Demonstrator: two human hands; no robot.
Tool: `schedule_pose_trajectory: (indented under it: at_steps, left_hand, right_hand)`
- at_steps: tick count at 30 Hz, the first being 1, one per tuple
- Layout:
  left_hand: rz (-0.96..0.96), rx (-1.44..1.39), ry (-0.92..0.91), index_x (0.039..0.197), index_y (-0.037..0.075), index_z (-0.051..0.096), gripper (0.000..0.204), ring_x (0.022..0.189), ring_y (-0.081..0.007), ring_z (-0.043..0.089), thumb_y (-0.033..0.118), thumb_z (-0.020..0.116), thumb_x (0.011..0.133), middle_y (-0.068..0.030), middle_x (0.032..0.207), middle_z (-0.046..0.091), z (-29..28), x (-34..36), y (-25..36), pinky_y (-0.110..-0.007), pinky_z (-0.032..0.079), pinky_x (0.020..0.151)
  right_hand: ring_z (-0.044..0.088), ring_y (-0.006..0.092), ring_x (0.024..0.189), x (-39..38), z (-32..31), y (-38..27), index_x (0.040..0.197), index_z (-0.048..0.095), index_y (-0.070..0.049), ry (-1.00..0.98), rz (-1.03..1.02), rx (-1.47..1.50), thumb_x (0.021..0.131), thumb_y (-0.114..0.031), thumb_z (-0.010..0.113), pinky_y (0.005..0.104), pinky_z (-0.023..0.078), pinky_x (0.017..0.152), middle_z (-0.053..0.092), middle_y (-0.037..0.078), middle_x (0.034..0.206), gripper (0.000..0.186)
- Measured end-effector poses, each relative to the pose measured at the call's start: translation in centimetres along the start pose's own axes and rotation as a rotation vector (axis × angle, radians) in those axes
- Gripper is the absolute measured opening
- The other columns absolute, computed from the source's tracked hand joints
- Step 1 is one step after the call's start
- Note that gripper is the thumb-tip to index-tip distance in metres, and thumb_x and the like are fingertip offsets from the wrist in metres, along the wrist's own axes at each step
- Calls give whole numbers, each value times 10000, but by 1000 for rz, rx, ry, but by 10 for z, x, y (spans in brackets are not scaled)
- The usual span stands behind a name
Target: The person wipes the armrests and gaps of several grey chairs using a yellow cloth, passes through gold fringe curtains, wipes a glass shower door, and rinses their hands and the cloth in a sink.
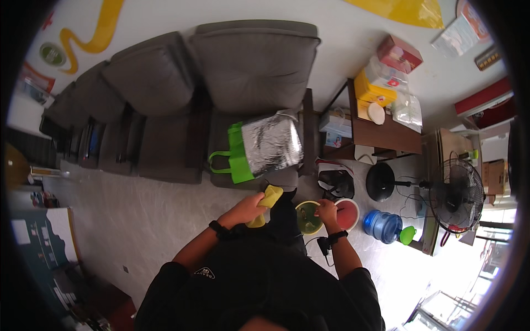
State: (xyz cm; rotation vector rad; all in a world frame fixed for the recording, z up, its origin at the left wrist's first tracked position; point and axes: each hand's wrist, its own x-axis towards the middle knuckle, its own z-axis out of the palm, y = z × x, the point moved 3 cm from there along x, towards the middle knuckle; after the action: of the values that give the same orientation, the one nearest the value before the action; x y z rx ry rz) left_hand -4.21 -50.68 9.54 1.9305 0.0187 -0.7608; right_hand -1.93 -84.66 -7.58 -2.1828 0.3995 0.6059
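My left hand [248, 208] is closed around a yellow cloth [271, 196], which sticks out above and below the fist. My right hand [327, 211] has its fingers curled over the right rim of a green bucket [305, 219]. Right beside it, partly behind that hand, is a white-rimmed bucket [348, 215] with a pinkish-red inside. Ahead of my hands, a silver bag with green sides and handles [271, 144] lies on the seat of a grey chair [256, 66].
More grey padded chairs [146, 77] line the wall to the left. On the right are a brown side table [381, 132] with boxes, a standing fan [455, 196] and a blue water jug [382, 226] on the floor. A black-and-white bag [335, 181] sits beyond the buckets.
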Motion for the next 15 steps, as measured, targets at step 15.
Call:
schedule_pose_trajectory:
  at_steps: [15]
  left_hand:
    - [3, -185, 596, 1025, -6, 519, 297, 740, -264, 607, 177, 623, 815, -175, 818, 613, -82, -282, -143, -357, 464, 692]
  right_hand:
    - [591, 147, 639, -199, 192, -277, 1241, 526, 33, -732, -293, 535, 871, -3, 531, 263, 488, 572, 614, 95, 824, 372]
